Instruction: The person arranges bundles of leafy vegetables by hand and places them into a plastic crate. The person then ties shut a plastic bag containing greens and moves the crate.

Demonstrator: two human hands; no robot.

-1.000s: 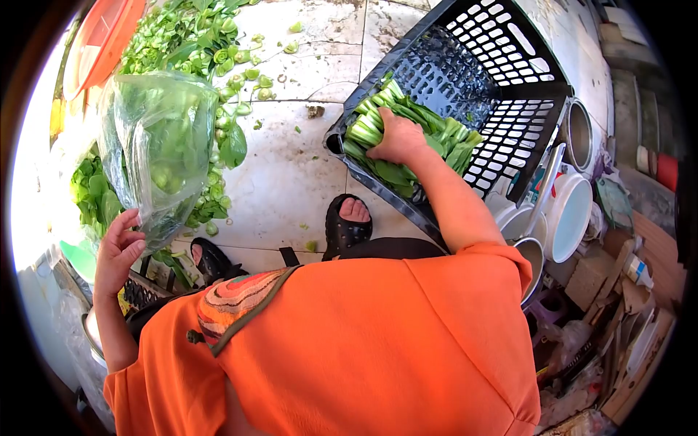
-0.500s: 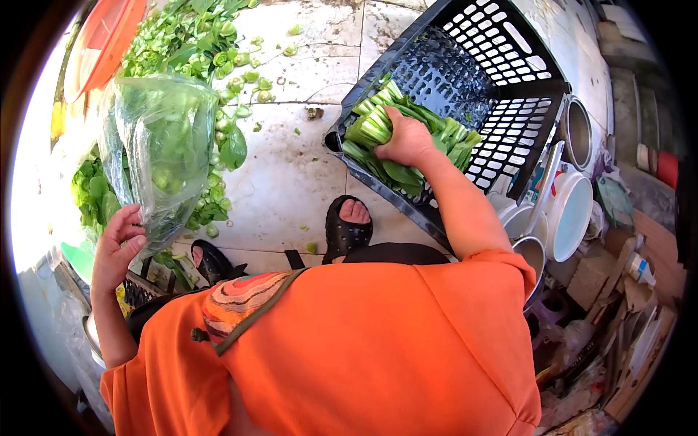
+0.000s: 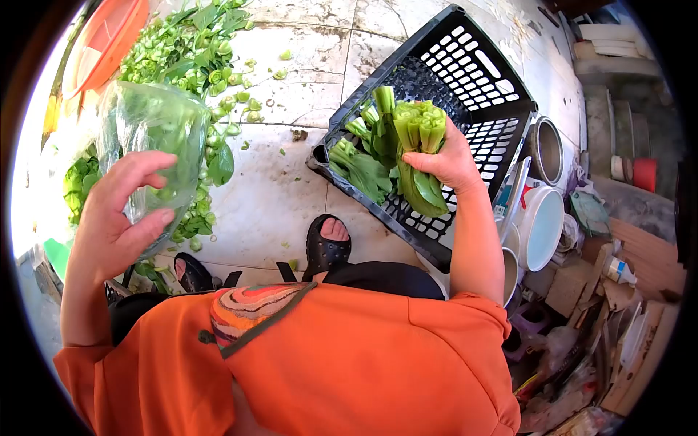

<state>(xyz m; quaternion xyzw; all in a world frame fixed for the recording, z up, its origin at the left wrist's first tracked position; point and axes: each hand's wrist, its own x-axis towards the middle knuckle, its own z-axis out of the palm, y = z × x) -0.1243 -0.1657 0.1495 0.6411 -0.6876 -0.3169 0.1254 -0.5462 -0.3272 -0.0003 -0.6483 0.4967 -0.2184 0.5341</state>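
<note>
My right hand (image 3: 452, 158) grips a bunch of leafy greens (image 3: 420, 131), stems up and leaves hanging down, over the black plastic crate (image 3: 502, 109). More greens (image 3: 363, 173) lie inside the crate, at its near left side. On the left, my left hand (image 3: 134, 196) has its thumb and fingers apart, in front of a clear plastic bag (image 3: 182, 120). Nothing shows between its fingers; whether they touch the bag is unclear.
Loose greens and cut stem ends (image 3: 207, 43) are heaped on the tiled floor (image 3: 280, 178) at the left, near an orange basin (image 3: 102, 43). White buckets (image 3: 542, 229) stand right of the crate, with cardboard and clutter (image 3: 574, 287) beyond. My sandalled feet are below.
My right hand has lifted a bunch of greens up from the pile in the crate. My left hand has risen and moved right, in front of the bag. The view has shifted slightly.
</note>
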